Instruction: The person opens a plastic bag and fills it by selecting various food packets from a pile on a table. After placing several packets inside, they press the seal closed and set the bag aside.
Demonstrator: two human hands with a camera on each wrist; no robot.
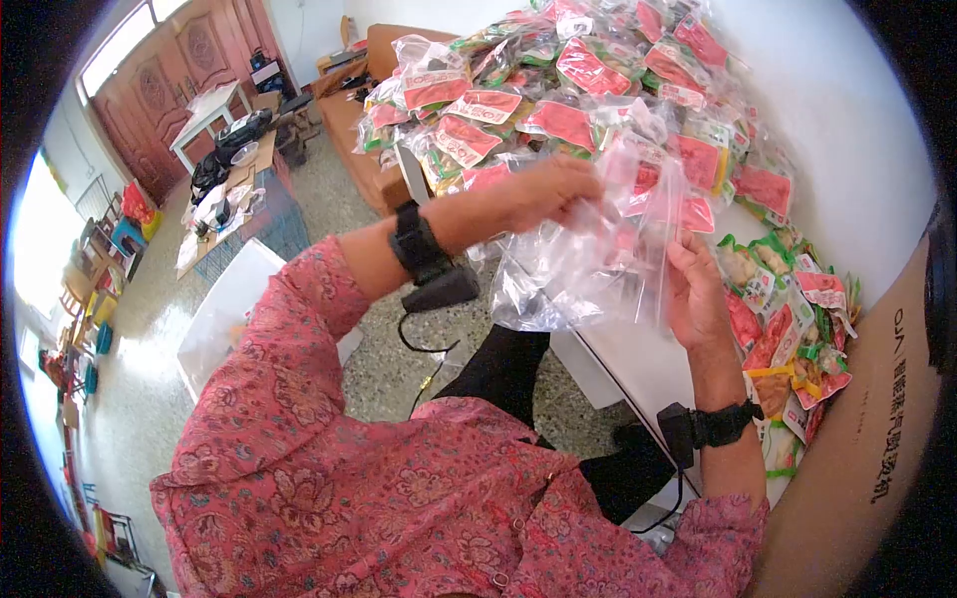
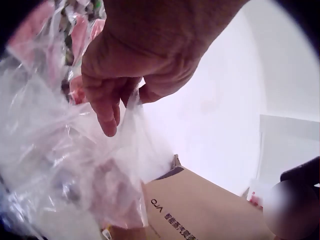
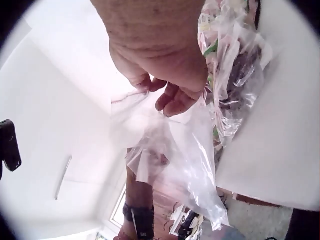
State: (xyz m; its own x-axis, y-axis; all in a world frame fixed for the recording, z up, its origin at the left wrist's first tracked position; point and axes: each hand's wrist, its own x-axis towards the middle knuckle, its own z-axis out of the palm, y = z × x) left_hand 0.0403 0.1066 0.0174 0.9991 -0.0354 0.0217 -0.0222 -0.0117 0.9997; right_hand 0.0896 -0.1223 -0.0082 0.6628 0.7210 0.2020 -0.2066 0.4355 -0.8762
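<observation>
A large clear plastic bag (image 1: 558,284) hangs between both hands above the white tabletop's edge. The left hand (image 1: 546,196) pinches its upper left part; in the left wrist view the film (image 2: 131,132) bunches up between thumb and fingers. On the other side, the right hand (image 1: 695,289) grips the bag's edge with thumb and curled fingers. The right wrist view shows the film (image 3: 192,145) spreading below that hand's fingertips. Behind the bag rises a big heap of clear packets (image 1: 469,140) with red labels.
Smaller green-and-red packets (image 1: 773,329) lie to the right on the white table (image 1: 648,374). A tall cardboard box (image 1: 857,429) stands at the right edge. A white bin (image 1: 224,309) is on the floor at left, and a brown seat (image 1: 364,159) stands behind the table.
</observation>
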